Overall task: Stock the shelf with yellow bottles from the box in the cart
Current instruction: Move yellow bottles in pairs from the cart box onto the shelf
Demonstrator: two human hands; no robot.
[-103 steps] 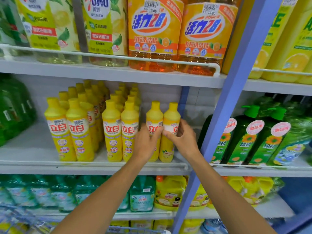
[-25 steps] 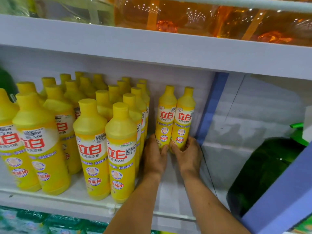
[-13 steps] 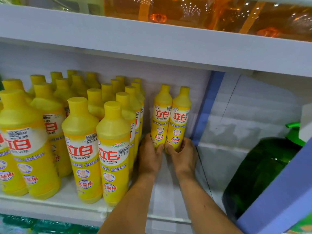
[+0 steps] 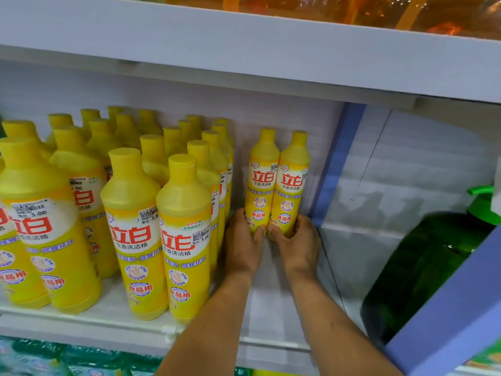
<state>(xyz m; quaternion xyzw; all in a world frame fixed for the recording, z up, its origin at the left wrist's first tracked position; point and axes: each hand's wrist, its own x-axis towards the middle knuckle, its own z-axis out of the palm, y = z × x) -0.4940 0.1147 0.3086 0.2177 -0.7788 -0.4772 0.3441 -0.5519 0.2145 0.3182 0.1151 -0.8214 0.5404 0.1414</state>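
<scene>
Two yellow bottles stand upright side by side deep at the back right of the white shelf (image 4: 271,316). My left hand (image 4: 242,245) grips the base of the left bottle (image 4: 262,180). My right hand (image 4: 298,246) grips the base of the right bottle (image 4: 292,183). Both bottles are close to the back wall and the blue upright divider (image 4: 336,164). To the left stand several rows of identical yellow bottles (image 4: 135,229). The cart and box are out of view.
A white shelf board (image 4: 244,50) sits low overhead, carrying orange bottles (image 4: 379,12). A dark green pump bottle (image 4: 428,267) stands in the bay to the right, behind a blue post (image 4: 461,321). Green packs (image 4: 54,359) fill the shelf below.
Both hands have pushed the two bottles from the shelf front back towards the rear wall, and my head has moved in closer. Over the last second the bottles have barely shifted.
</scene>
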